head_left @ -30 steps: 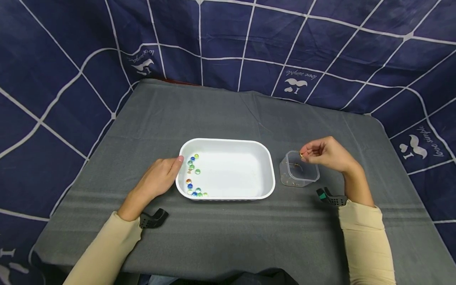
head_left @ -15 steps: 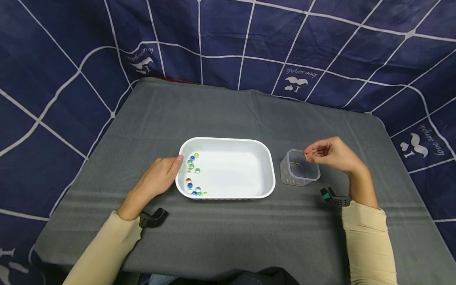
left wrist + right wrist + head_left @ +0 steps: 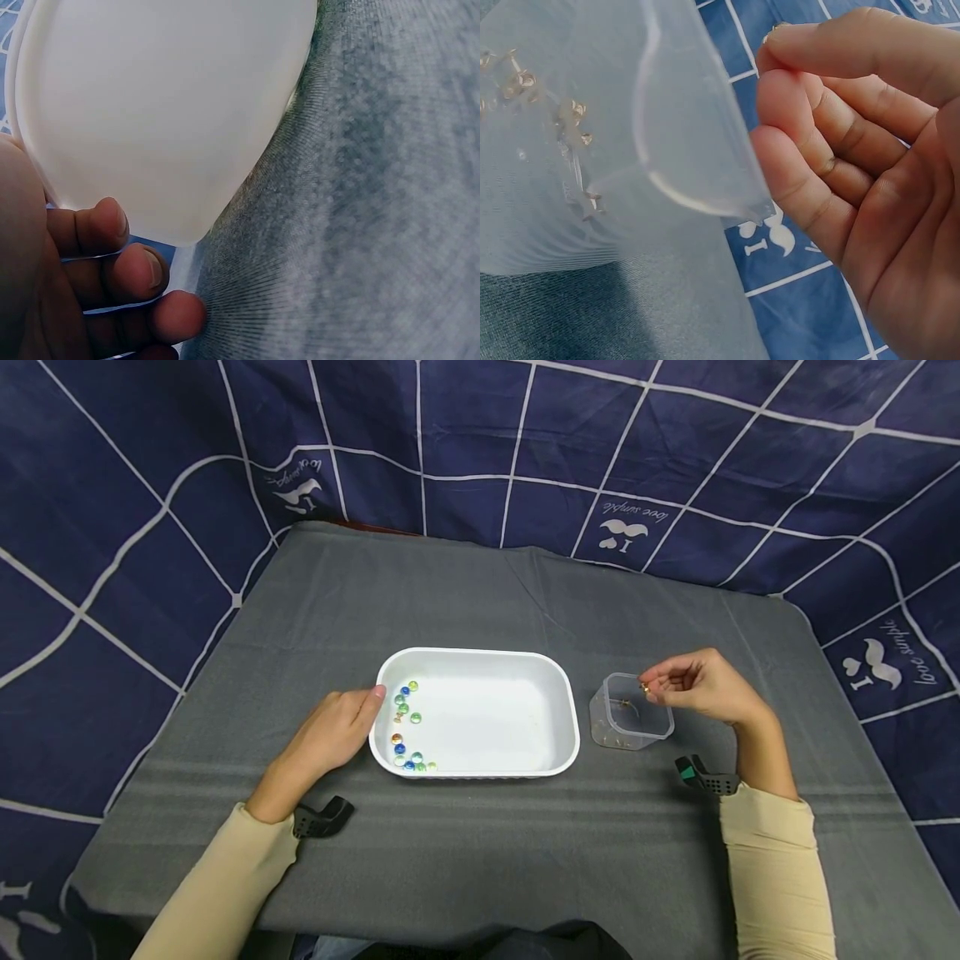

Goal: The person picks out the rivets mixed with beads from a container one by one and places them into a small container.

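My left hand (image 3: 330,735) grips the left rim of a white tray (image 3: 487,714), thumb over the edge. In the left wrist view its other fingers curl beside the outer wall. Glass marbles (image 3: 400,749) in blue, green, yellow and orange lie along the tray's left side. Over the right rim of a clear plastic tub (image 3: 626,742), my right hand (image 3: 701,689) pinches a small gold-coloured piece (image 3: 645,688) between thumb and forefinger; its exact kind is too small to tell. Through the tub wall, the right wrist view shows several small gold-coloured pieces (image 3: 577,110) inside.
Grey cloth (image 3: 465,852) covers the table under the tray and the tub. Navy curtain fabric (image 3: 472,435) with white lines surrounds the back and sides. The tub stands a short gap to the right of the tray.
My right hand has shifted slightly right along the tub's rim, still pinching the small gold-coloured piece. The left hand and the tray keep their places.
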Demonstrator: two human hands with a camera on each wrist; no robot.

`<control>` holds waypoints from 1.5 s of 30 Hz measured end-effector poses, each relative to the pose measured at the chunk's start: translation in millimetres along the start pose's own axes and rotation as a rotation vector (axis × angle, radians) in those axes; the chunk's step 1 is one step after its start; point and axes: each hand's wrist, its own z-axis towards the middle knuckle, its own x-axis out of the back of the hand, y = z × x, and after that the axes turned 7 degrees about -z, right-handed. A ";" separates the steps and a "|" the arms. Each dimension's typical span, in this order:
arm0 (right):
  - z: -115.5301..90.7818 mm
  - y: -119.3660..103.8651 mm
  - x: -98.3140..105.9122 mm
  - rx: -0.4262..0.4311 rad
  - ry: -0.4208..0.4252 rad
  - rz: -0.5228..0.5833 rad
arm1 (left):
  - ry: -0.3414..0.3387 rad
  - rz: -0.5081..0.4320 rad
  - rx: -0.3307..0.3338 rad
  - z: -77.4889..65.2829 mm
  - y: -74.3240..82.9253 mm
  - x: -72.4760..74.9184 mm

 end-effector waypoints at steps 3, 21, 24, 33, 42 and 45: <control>0.4 -0.7 -0.2 -0.001 0.000 -0.003 | -0.001 0.000 0.003 -0.2 -0.2 -0.1; 4.5 -2.8 -0.3 0.000 0.008 0.023 | 0.006 -0.004 0.003 -0.1 -1.9 0.1; 6.1 -4.4 -0.8 0.001 0.006 0.027 | 0.006 -0.003 0.000 -0.1 -1.8 0.4; 14.4 -12.4 -4.5 -0.001 0.010 -0.027 | 0.005 0.016 -0.003 0.9 -0.1 1.8; 25.0 -21.2 -8.8 0.007 -0.021 -0.031 | -0.001 0.019 0.000 1.2 0.1 1.8; 28.7 -23.2 -10.1 0.014 -0.034 -0.024 | 0.002 0.018 0.001 0.3 -0.5 2.1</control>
